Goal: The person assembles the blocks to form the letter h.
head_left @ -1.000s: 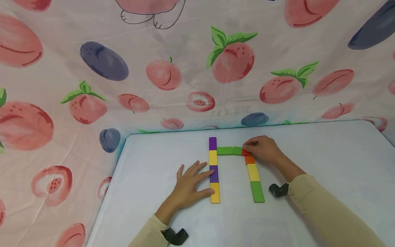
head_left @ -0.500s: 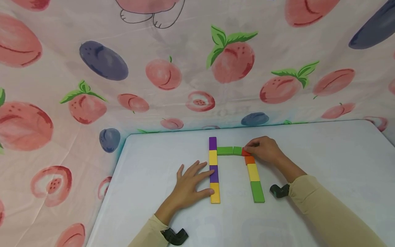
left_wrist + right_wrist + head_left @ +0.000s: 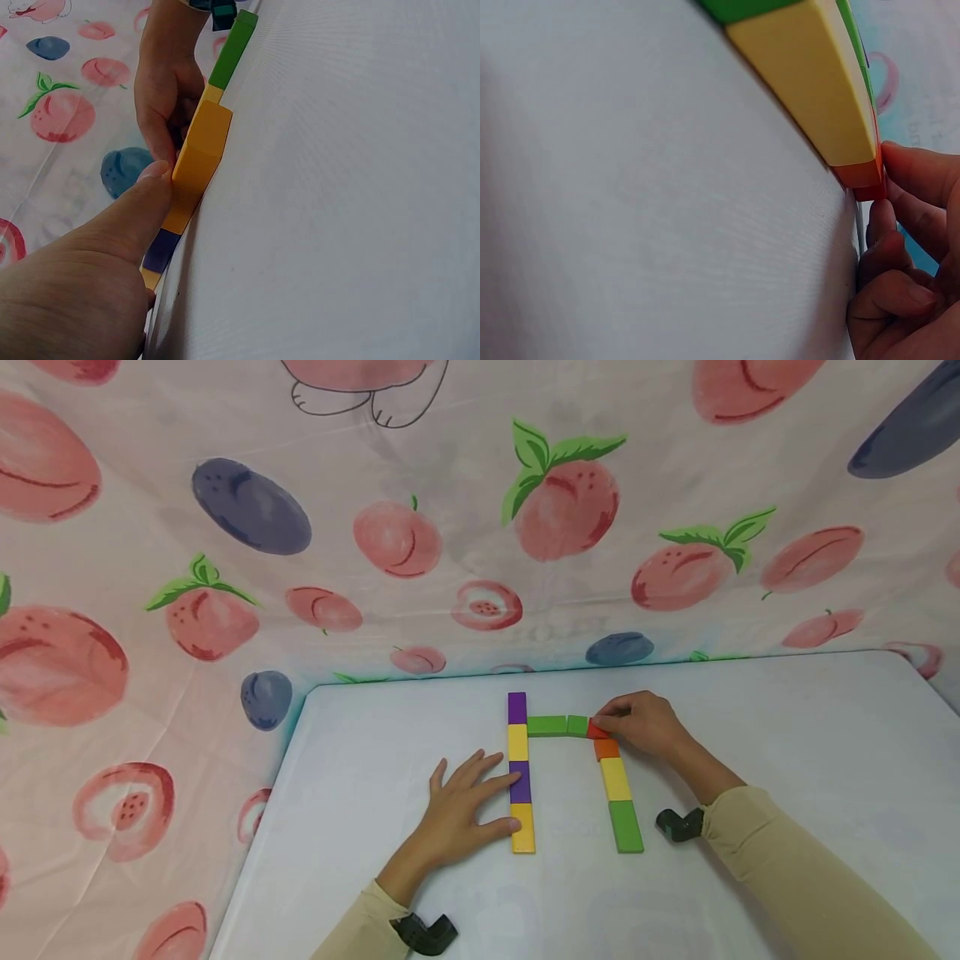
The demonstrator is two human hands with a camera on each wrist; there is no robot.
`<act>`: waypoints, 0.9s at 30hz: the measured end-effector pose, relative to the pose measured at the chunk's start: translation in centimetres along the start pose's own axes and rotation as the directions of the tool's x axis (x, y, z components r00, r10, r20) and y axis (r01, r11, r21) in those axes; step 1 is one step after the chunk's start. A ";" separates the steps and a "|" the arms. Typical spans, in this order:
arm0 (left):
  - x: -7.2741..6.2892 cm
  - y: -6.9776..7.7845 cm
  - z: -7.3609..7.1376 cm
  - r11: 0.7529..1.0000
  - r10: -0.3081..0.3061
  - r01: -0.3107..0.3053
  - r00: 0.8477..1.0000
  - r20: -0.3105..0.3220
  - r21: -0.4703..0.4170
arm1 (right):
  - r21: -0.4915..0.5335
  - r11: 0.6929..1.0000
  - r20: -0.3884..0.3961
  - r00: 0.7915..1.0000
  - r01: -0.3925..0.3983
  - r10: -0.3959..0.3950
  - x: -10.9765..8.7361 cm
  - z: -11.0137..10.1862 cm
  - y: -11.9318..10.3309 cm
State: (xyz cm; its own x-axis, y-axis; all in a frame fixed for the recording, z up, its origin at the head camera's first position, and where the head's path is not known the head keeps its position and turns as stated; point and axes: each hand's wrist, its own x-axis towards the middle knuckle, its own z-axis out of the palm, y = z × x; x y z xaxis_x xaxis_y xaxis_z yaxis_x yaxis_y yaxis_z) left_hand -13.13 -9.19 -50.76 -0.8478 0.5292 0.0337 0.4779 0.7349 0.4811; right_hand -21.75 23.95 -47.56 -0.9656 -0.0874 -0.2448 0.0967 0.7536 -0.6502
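My left hand (image 3: pixel 453 822) lies with fingers spread beside a straight column of blocks. Its index fingertip touches the lower purple block (image 3: pixel 521 792), and its thumb touches the yellow-orange block (image 3: pixel 524 842) at the near end. A yellow block (image 3: pixel 517 743) and another purple block (image 3: pixel 517 708) continue the column. From it a row of two green blocks (image 3: pixel 547 727) runs right to a small red block (image 3: pixel 593 732), which my right hand (image 3: pixel 647 723) pinches between thumb and finger. Below the red one, an orange block (image 3: pixel 607 749), a yellow block (image 3: pixel 810 82) and a green block (image 3: pixel 626 827) form a slanting leg.
All the blocks lie on a white table (image 3: pixel 787 735). Behind and to the left hangs a fruit-printed cloth (image 3: pixel 480 510), meeting the table's far edge. Dark mounts (image 3: pixel 426 935) sit at both wrists.
My right hand has shifted very slightly to the right, still at the red block. My left hand and the blocks look unmoved.
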 end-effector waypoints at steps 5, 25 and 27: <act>0.0 0.0 0.0 1.000 -0.001 0.001 1.000 0.000 -0.004 | -0.001 1.000 -0.004 1.000 0.007 -0.007 0.0 0.0 0.1; 0.5 0.1 0.1 1.000 -0.010 0.010 1.000 -0.011 -0.001 | -0.002 0.999 0.025 0.999 0.040 -0.040 1.4 -0.1 -0.4; 0.5 0.1 0.1 1.000 -0.011 0.011 1.000 -0.013 0.001 | 0.009 1.000 0.040 0.999 0.025 -0.025 1.5 -0.3 -0.4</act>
State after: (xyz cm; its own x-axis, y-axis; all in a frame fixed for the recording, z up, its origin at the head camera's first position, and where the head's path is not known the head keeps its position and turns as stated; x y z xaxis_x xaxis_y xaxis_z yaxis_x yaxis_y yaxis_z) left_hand -13.50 -8.76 -50.74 -0.8561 0.5153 0.0399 0.4685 0.7412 0.4808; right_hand -23.32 23.73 -47.43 -0.9574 -0.1319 -0.2570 0.0751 0.7455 -0.6623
